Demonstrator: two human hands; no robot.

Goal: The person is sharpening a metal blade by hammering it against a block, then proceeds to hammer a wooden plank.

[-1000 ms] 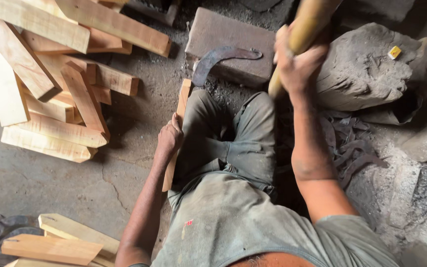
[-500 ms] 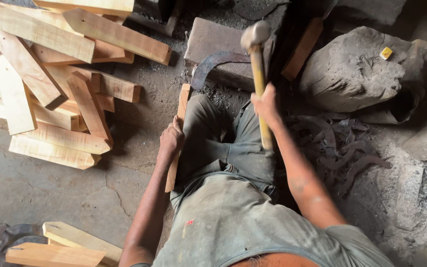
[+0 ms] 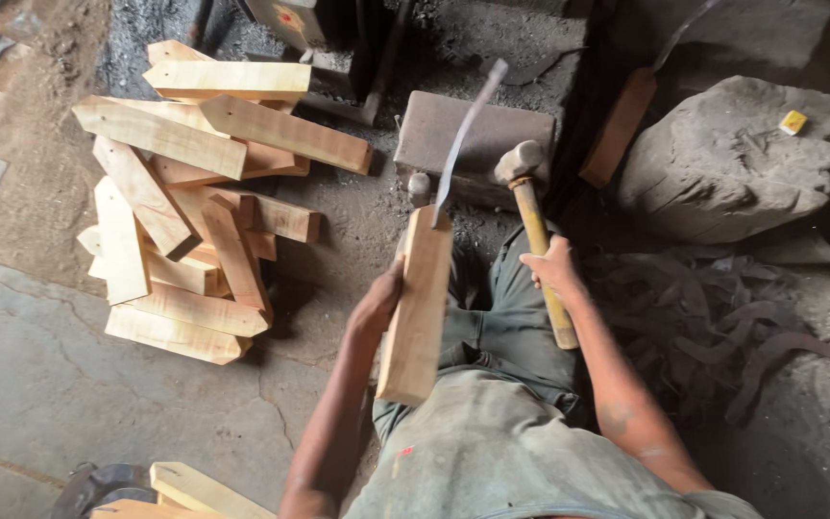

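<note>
The left hand [image 3: 379,309] is clamped around a pale wooden handle [image 3: 417,306], holding it raised and tilted above the person's lap, with a thin curved metal blade [image 3: 465,136] rising from the handle's top end. The right hand [image 3: 553,266] is closed around the wooden shaft of a hammer [image 3: 536,226], whose metal head sits just beside a flat rectangular stone block [image 3: 477,135] on the dirt floor [image 3: 40,365]. To the left, well apart from the hands, lies a loose pile of cut wooden pieces [image 3: 189,192]. On the right stands a large grey rock [image 3: 722,163], with dark curved metal blades [image 3: 722,327] heaped below it.
</note>
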